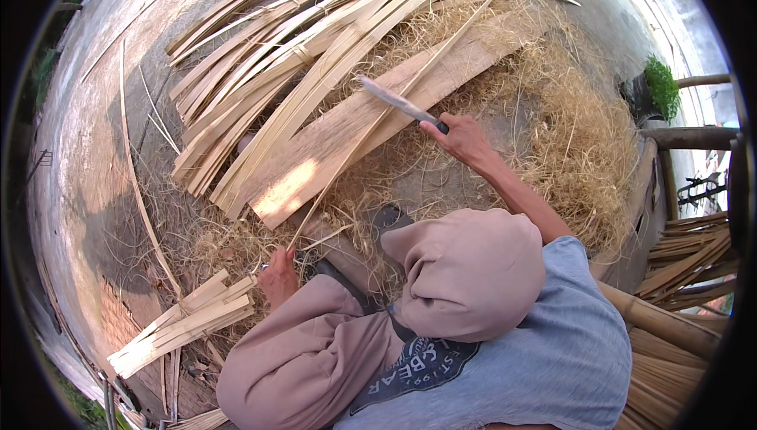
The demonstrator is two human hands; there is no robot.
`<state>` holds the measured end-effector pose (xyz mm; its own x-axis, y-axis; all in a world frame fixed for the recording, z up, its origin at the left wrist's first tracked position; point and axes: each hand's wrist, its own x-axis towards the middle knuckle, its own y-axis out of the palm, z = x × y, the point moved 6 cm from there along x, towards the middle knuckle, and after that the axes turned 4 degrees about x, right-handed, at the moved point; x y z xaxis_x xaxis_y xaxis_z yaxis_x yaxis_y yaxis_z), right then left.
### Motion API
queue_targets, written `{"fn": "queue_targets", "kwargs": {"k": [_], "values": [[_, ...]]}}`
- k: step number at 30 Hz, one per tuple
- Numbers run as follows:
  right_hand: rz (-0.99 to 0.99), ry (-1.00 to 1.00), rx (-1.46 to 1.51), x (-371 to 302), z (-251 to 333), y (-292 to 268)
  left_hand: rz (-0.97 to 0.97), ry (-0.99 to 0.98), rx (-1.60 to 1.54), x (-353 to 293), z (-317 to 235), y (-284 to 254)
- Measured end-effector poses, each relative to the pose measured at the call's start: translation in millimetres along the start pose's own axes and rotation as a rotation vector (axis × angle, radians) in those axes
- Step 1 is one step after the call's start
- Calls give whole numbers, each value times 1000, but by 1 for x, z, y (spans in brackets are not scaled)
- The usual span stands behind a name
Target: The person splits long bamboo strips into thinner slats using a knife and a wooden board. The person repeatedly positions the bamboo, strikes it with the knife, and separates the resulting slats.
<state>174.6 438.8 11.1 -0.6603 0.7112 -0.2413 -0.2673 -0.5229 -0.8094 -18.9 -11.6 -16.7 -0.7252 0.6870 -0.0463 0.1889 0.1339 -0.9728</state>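
Pale and slender, the long strip [359, 148] slants across the wooden board [331, 138], its lower end seemingly held in the curled fingers of the left hand [277, 276], just below the board's near end. To the right of the board's middle, the right hand [464, 142] is closed round the dark handle of the knife [390, 97], whose blade crosses above the board; whether it touches the strip cannot be told. Beyond the board lie split strips [331, 48], right of it curly shavings [587, 134], and below its near end a short bundle [189, 323].
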Motion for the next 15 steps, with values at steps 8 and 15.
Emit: {"fn": "queue_targets", "kwargs": {"k": [8,15], "values": [[-202,201,10,52,-86,-42,128,-81,107,-56,93,-4],[-230,132,-27,79,-98,-55,301,-265,-42,-113,155,-43]]}}
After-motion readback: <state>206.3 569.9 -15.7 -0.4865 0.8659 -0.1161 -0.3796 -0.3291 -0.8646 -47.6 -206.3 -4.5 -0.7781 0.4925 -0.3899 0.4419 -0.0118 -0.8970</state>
